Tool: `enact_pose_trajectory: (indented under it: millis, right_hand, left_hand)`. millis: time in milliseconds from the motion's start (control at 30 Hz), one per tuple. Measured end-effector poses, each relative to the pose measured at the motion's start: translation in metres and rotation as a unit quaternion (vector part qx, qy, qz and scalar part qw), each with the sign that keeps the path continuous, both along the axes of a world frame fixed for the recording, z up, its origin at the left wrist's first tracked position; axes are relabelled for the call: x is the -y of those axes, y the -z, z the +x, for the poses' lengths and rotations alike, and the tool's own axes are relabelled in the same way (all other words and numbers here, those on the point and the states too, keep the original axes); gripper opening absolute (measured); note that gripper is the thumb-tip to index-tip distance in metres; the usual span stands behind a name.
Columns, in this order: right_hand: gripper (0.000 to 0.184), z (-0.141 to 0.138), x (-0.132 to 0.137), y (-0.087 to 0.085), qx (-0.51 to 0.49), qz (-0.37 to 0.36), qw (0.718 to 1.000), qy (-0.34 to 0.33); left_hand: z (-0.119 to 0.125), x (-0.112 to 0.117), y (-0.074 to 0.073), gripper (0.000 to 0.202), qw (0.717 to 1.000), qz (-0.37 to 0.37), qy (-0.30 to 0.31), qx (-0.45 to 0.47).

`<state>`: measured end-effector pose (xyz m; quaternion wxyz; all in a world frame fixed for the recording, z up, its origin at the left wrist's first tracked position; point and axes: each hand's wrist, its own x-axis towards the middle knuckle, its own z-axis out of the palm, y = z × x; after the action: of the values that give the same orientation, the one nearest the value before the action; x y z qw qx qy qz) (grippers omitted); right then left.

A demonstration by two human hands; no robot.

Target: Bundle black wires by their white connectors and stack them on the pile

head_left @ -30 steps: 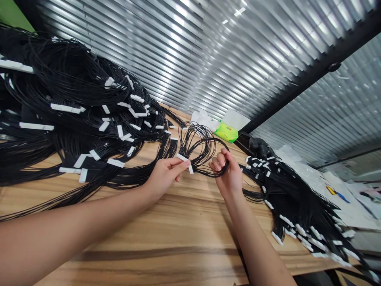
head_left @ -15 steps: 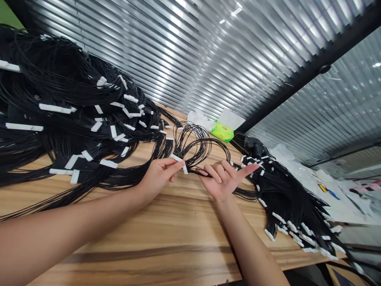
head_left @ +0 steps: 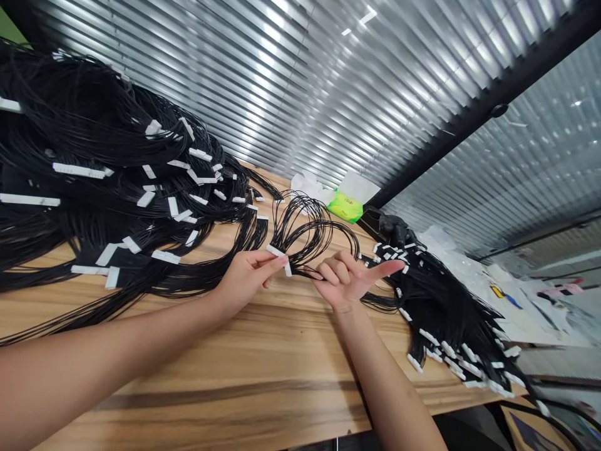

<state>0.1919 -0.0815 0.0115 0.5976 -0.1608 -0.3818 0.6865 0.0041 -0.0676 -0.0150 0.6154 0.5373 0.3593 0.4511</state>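
Wire bundle (head_left: 293, 244) is held just over the mid tabletop (head_left: 235, 382), between two larger piles; its black strands are looped into loose upright coils, fanned away from the person; two white connectors (head_left: 276, 250) are seen at its near end, set at an angle to each other.

Connector end is pinched by the left hand (head_left: 248, 279), thumb and index clamped on it; by the right hand (head_left: 342, 282) the lower strands are met at the fingertips, fingers curled, thumb stretched out to the right; whether those strands are gripped or only touched cannot be told.

To the left, a big heap of black wires (head_left: 117, 125) is stacked, with white connectors scattered through it; to the right, a smaller wire pile (head_left: 436, 307) is laid out, many of its connectors gathered toward the near edge.

Behind the coils, a green tissue packet (head_left: 345, 205) is placed, crumpled white tissue (head_left: 307, 186) just beside it; clear plastic (head_left: 436, 241) is spread past the right pile; farther right, a yellow-and-blue-handled tool (head_left: 504, 295) is left on a white surface; the back is closed off by corrugated metal sheeting (head_left: 258, 69).
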Motion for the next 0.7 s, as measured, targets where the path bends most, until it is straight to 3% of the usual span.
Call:
enact_pose_trajectory:
  millis: [67, 167, 233, 333, 400, 533, 700]
  right_hand:
    - [0.064, -0.003, -0.004, 0.001, 0.067, -0.052, 0.993, 0.077]
    - [0.044, -0.01, -0.014, 0.011, 0.21, -0.105, 0.953, 0.19]
    - [0.037, -0.014, -0.017, 0.019, 0.275, -0.123, 0.931, 0.208]
    - [0.035, -0.02, -0.015, 0.024, 0.261, -0.126, 0.934, 0.207]
    - [0.029, -0.023, -0.011, 0.021, 0.238, -0.113, 0.934, 0.243]
    - [0.02, -0.024, -0.007, 0.013, 0.241, -0.097, 0.91, 0.322]
    - [0.019, -0.022, -0.008, 0.017, 0.236, -0.098, 0.892, 0.373]
  left_hand:
    - [0.0, -0.001, -0.001, 0.03, 1.0, -0.012, -0.014, 0.011]
    - [0.0, -0.004, -0.003, 0.031, 0.998, -0.027, -0.047, 0.029]
    - [0.001, -0.005, -0.002, 0.031, 0.997, -0.03, -0.056, 0.036]
    - [0.001, -0.004, 0.0, 0.03, 0.998, -0.029, -0.044, 0.029]
    - [0.001, -0.004, 0.002, 0.03, 0.999, -0.028, -0.034, 0.017]
    - [0.001, -0.003, 0.001, 0.03, 1.0, -0.022, -0.02, 0.006]
    - [0.002, -0.002, -0.003, 0.029, 1.0, -0.017, -0.018, 0.0]
